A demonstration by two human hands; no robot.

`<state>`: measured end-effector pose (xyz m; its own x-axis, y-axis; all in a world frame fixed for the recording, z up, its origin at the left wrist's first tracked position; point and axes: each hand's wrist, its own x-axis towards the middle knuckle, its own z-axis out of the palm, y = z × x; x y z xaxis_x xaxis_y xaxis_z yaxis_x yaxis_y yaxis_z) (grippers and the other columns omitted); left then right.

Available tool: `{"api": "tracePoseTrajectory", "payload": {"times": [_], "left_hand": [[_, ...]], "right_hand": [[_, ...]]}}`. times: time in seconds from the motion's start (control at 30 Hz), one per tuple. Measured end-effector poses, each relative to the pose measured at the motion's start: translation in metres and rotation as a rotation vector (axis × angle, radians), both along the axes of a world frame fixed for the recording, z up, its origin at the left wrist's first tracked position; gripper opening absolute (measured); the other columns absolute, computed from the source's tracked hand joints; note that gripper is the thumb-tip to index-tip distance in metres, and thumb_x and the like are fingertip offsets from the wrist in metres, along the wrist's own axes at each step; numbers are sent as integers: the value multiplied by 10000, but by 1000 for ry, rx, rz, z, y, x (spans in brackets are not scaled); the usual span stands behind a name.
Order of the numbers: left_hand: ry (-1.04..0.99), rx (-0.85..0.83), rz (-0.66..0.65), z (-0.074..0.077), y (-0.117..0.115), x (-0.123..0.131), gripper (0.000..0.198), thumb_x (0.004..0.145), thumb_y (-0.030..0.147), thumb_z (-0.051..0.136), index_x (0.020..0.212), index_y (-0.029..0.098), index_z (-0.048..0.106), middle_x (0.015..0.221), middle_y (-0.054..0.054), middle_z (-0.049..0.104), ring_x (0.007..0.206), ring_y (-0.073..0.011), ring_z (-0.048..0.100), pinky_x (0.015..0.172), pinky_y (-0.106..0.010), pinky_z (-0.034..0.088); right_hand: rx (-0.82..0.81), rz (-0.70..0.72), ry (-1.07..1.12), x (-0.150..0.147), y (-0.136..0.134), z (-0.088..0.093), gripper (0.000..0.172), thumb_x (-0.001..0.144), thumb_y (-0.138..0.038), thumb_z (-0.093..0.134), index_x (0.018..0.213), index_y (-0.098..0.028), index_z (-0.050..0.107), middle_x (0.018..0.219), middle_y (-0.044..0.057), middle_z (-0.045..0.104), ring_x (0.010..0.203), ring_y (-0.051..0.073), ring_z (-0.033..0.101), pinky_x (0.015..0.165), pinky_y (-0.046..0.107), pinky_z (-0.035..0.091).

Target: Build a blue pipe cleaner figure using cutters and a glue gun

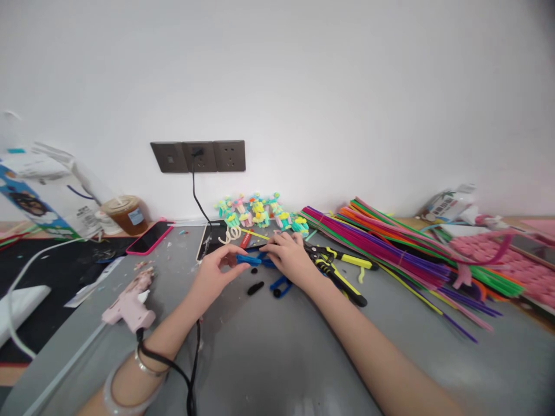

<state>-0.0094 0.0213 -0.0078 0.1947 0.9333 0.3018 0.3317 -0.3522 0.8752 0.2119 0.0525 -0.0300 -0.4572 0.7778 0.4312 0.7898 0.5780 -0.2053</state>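
Between the thumb and fingers of my left hand [222,267] is a short blue fuzzy strip [248,260], which looks like folded pipe cleaner. My right hand [287,254] is palm down just to the right, its fingers somewhat apart and reaching over more blue fuzzy pieces [269,263]; its fingertips are partly hidden. Below the hands are a looped blue piece [281,285] with a small black ball on it and a short black fuzzy piece [255,288]. Pliers with yellow and black handles [342,283] lie right beside my right hand.
Bundled coloured pipe cleaners [390,254] spread across the right. Small pastel fuzzy figures [258,212] line the wall. At left are a pink glue gun [130,306] with its cord under my left arm, a phone [150,238] and a drink cup [125,215].
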Motion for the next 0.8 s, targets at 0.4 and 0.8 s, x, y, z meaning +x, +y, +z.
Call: {"api": "tracePoseTrajectory", "payload": {"times": [0.4, 0.8], "left_hand": [[83, 25, -123, -2, -3, 1, 181, 778, 287, 743, 928, 190, 722, 899, -47, 720, 797, -189, 630, 759, -301, 488], [16, -40, -96, 5, -3, 2, 175, 768, 258, 722, 922, 175, 711, 859, -38, 700, 762, -170, 636, 729, -285, 529]], "right_hand": [[-87, -65, 180, -2, 2, 1, 124, 851, -131, 661, 778, -214, 718, 946, 84, 688, 1031, 287, 542, 896, 437, 294], [-766, 127, 1094, 20, -13, 26, 313, 724, -480, 777, 795, -206, 644, 700, -33, 615, 627, 121, 535, 631, 264, 406]]}}
